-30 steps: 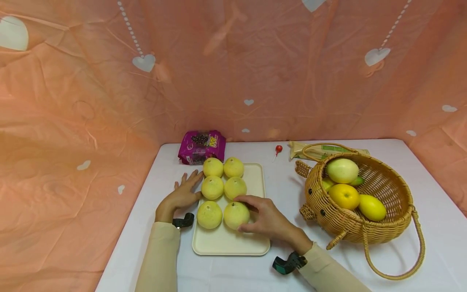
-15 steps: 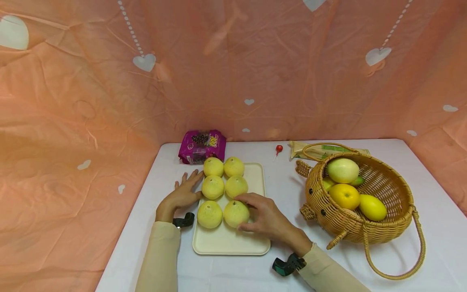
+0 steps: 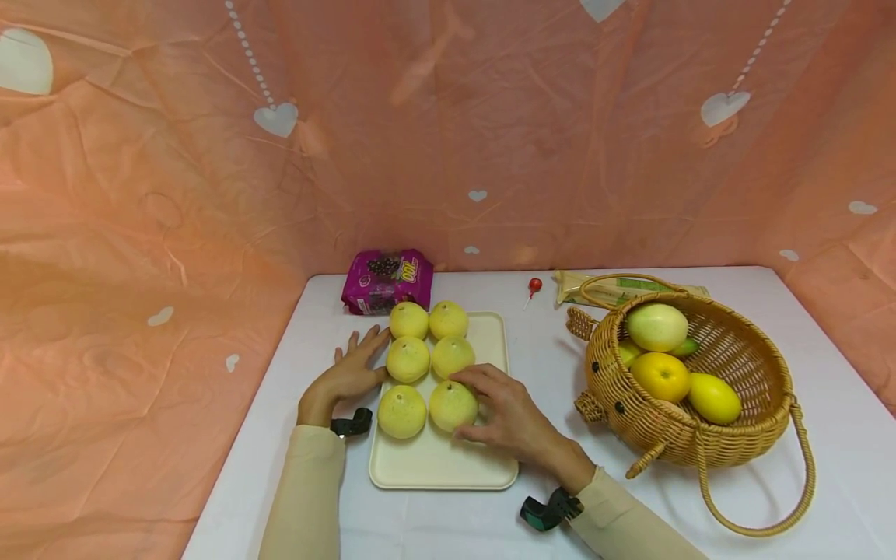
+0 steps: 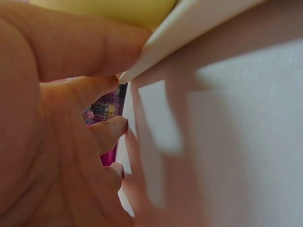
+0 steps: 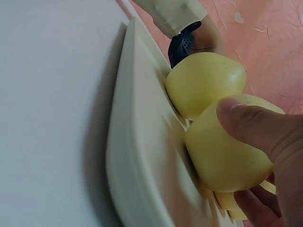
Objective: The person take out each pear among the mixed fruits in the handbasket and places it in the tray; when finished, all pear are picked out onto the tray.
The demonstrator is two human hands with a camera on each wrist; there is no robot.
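Several pale yellow pears stand in two columns on a cream tray (image 3: 455,470). My right hand (image 3: 514,412) holds the front right pear (image 3: 451,406) between thumb and fingers. In the right wrist view the thumb (image 5: 246,118) presses one side of that pear, and the fingertips are partly hidden behind it. Beside it sits the front left pear (image 3: 402,412). Fingers spread, my left hand (image 3: 350,369) lies along the tray's left edge. In the left wrist view its thumb (image 4: 99,47) and index finger touch the tray's rim (image 4: 184,35).
Behind the tray lies a purple packet (image 3: 388,284). A wicker basket (image 3: 665,435) holding several fruits stands on the right, its handle (image 3: 756,529) hanging forward. At the back are a red lollipop (image 3: 535,285) and a long pale packet (image 3: 623,289).
The front right pear and my right hand around it have shifted slightly away from me, toward the middle right pear. My left hand stays in place.
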